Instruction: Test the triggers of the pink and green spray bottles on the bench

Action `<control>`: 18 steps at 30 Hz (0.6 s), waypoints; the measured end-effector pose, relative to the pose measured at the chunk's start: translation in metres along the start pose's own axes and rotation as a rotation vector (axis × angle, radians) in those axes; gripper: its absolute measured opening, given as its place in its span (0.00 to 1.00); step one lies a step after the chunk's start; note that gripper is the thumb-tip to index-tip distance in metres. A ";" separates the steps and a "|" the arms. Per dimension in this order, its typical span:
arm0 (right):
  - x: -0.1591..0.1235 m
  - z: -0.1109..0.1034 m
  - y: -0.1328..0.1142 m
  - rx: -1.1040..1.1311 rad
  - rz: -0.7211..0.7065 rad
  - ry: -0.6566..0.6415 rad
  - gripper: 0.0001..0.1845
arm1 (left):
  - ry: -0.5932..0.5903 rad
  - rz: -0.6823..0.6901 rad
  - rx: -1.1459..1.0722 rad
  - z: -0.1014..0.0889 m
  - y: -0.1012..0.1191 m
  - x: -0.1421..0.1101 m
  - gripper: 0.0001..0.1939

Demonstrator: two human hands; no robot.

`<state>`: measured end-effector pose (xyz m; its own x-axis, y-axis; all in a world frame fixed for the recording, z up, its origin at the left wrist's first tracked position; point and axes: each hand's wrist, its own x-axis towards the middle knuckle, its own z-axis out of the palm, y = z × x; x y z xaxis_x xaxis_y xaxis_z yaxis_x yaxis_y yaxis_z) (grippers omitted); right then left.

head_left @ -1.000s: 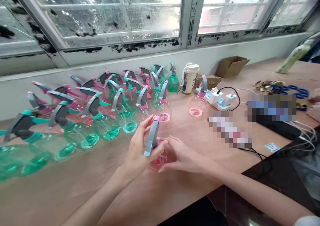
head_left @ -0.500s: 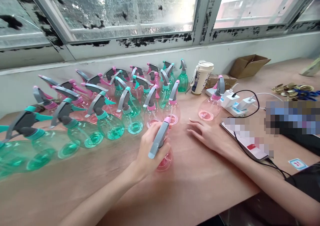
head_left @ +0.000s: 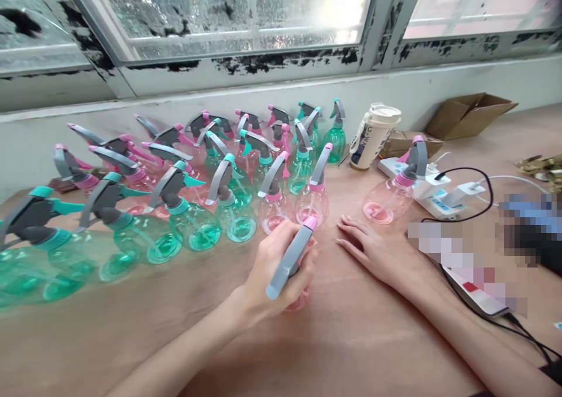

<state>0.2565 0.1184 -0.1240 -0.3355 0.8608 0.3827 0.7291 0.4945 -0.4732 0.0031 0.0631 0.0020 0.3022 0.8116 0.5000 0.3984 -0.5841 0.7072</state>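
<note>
My left hand (head_left: pixel 274 262) is wrapped round the neck of a pink spray bottle (head_left: pixel 300 301), just under its trigger head. That bottle's grey lever points towards me, and my fingers hide most of its body. Flat on the table lies my right hand (head_left: pixel 373 253), fingers stretched out and holding nothing. Beyond it stands another pink spray bottle (head_left: pixel 386 201), apart from the rest. Past my left hand are more pink bottles, the closest being a pink spray bottle (head_left: pixel 314 204) with a grey and pink head. Green spray bottles (head_left: pixel 202 233) line the left side.
A paper cup (head_left: pixel 375 136) with a white lid stands by the wall. To its right are an open cardboard box (head_left: pixel 469 116) and a power strip (head_left: pixel 439 201) with chargers and cables. A phone (head_left: pixel 478 297) lies beside my right forearm, partly blurred.
The view has shifted, so things on the right sit farther right. My left hand, still gripping the pink spray bottle, appears slightly farther right. My right hand stays resting on the table.
</note>
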 end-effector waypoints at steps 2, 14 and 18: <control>0.000 0.000 0.001 0.008 0.004 -0.002 0.24 | -0.003 0.024 0.017 0.001 -0.001 0.001 0.06; -0.003 -0.004 0.004 0.040 0.043 -0.067 0.25 | -0.010 -0.002 -0.035 -0.002 -0.004 -0.008 0.12; -0.002 -0.005 0.000 0.052 0.057 -0.057 0.25 | 0.010 -0.012 -0.013 -0.001 -0.004 -0.009 0.11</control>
<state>0.2600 0.1162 -0.1208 -0.3288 0.8924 0.3090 0.7165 0.4489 -0.5339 -0.0023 0.0576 -0.0047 0.2886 0.8189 0.4961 0.3912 -0.5738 0.7196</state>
